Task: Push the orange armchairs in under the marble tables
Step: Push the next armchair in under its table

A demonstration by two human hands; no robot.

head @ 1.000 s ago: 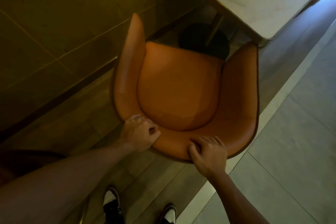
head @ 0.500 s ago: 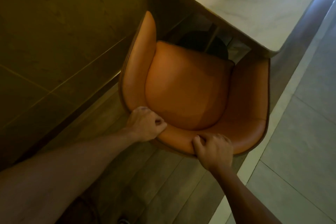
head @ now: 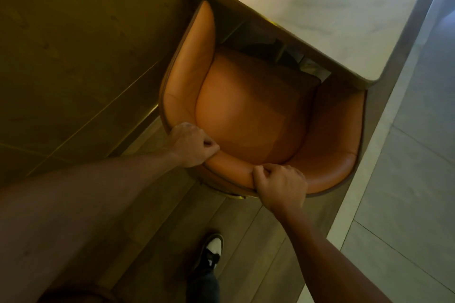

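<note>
Armchair (head: 248, 115) sits with its front edge just under the marble table (head: 332, 15), wall close on its left. I judge it heavy, rigid shell, soft padding; best hold is the backrest rim. My left hand (head: 190, 145) and right hand (head: 280, 186) both clamped there, arms extended forward.

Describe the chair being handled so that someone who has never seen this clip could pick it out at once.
Start at the pale marble table at upper right. Against its near edge sits the orange armchair, its front tucked beneath. It is the only orange curved-back seat, gripped at the back rim by the left hand and right hand.
</note>
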